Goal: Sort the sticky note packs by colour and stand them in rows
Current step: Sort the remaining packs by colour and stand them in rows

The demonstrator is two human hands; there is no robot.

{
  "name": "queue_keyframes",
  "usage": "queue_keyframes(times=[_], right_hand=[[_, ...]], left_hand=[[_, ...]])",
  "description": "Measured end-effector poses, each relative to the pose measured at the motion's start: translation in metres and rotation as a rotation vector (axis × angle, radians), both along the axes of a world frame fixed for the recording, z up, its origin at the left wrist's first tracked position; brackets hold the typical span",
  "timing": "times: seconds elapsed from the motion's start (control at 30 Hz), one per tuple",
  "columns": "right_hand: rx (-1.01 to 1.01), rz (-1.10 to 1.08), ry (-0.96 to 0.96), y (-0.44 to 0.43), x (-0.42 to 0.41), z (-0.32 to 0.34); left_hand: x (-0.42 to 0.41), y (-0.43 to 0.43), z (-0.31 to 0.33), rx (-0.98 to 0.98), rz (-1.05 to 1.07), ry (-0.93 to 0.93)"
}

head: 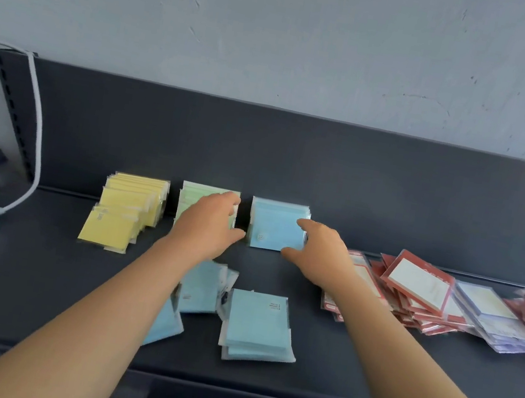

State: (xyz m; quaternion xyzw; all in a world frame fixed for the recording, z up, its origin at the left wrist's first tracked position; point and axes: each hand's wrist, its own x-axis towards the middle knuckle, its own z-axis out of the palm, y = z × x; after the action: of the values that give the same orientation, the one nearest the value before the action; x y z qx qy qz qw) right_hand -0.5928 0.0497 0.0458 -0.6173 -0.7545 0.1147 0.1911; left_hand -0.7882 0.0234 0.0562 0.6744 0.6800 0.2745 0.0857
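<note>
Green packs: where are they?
Head view, left of centre: green packs stand against the back panel, between yellow packs and upright blue packs, behind left hand.

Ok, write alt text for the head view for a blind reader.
Two bare hands reach to sticky note packs standing at the back of a dark shelf: left hand on the green row, right hand touching the blue row. A yellow row stands further left, loose blue packs lie flat in front, red-framed packs heaped at right.
</note>
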Motion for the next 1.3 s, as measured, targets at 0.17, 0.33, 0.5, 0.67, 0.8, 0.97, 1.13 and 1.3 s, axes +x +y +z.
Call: queue_keyframes(times=[0.17,0.33,0.5,0.67,0.8,0.97,1.13,1.3], right_hand=[[-0.123,0.149,0.041,-0.052,-0.005,-0.002],[-0.256,0.177,0.066,-0.088,-0.008,-0.021],[-0.262,0.061,0.211,-0.099,-0.002,-0.031],[-0.253,-0.075,0.408,-0.103,0.007,-0.040],[-0.232,-0.141,0.540,-0.110,0.007,-0.043],[-0.248,-0.184,0.655,-0.115,0.008,-0.043],[-0.096,-0.304,0.801,-0.116,0.028,-0.023],[-0.106,-0.352,0.783,-0.120,0.039,-0.019]], left_hand=[[-0.027,-0.053,-0.004,-0.214,-0.027,0.131],[-0.028,-0.085,-0.031,-0.384,-0.061,0.197],[-0.036,-0.097,-0.048,-0.265,-0.044,0.223],[-0.041,-0.111,-0.046,-0.093,-0.029,0.100],[-0.015,-0.123,-0.042,-0.114,-0.134,-0.084],[0.013,-0.126,-0.049,-0.302,-0.180,-0.217],[0.011,-0.123,-0.052,-0.262,-0.127,-0.247],[0.025,-0.118,-0.053,-0.314,-0.079,-0.055]])
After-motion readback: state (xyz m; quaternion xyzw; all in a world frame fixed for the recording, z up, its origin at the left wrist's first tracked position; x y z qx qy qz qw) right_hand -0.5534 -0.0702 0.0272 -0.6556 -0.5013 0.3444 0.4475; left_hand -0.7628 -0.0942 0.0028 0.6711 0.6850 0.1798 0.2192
